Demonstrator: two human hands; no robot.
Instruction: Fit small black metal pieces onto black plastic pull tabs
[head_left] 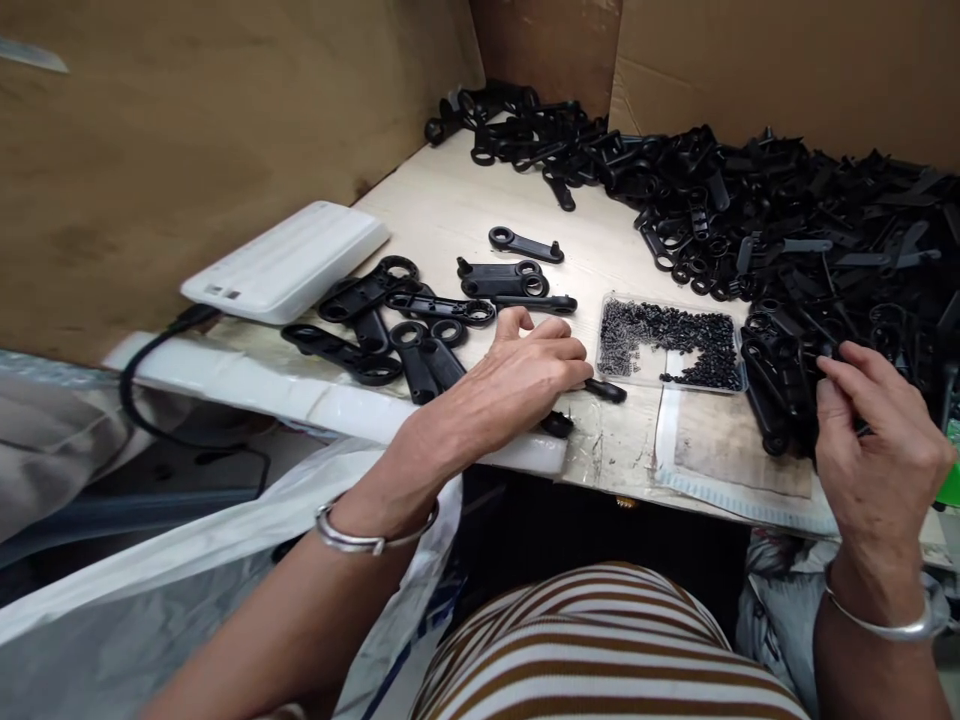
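My left hand (517, 365) is low over the near side of the table, its fingers curled down and closed. From beneath them sticks out the end of a black plastic arm (606, 391); its grip on the part is half hidden. Several similar ring-ended arms (526, 245) lie beyond and to the left of that hand. My right hand (877, 430) is closed in a pinch, thumb against forefinger, in front of the heaped parts. Something small and dark shows at its fingertips, too small to name. Between the hands stands a shallow clear tray (651, 380) of tiny black pieces.
A large heap of black plastic parts (750, 200) covers the back and right of the table. On the left sits a white box (289, 262) with a black cable (129, 385). Cardboard walls (787, 70) enclose the back. White foam (330, 400) lines the front edge.
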